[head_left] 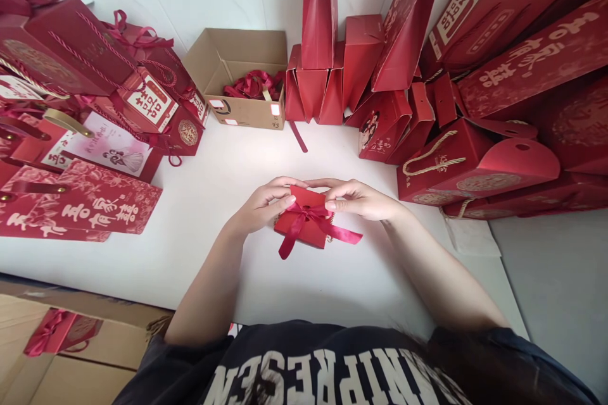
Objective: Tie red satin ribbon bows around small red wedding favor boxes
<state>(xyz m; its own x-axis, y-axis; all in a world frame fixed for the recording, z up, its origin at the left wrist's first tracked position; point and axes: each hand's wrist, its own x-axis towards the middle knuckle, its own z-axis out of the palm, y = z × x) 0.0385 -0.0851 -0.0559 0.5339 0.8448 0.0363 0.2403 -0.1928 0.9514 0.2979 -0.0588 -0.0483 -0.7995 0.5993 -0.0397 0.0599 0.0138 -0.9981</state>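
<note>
A small red gift box (304, 228) lies on the white table (228, 177), wrapped by a red ribbon (308, 218) whose loose ends trail to the front left and to the right. My left hand (263, 202) grips the box's left side, its fingers curled and pinching the ribbon near the knot. My right hand (358, 197) rests on the box's upper right, fingers bent, its fingertips pinching the ribbon at the middle of the lid. Both hands meet over the knot.
An open cardboard box (237, 76) holding red ribbons stands at the back. Folded red boxes and bags (427, 95) crowd the back and right. More red gift bags (95, 114) pile up left. A carton (61, 335) with a finished box sits lower left.
</note>
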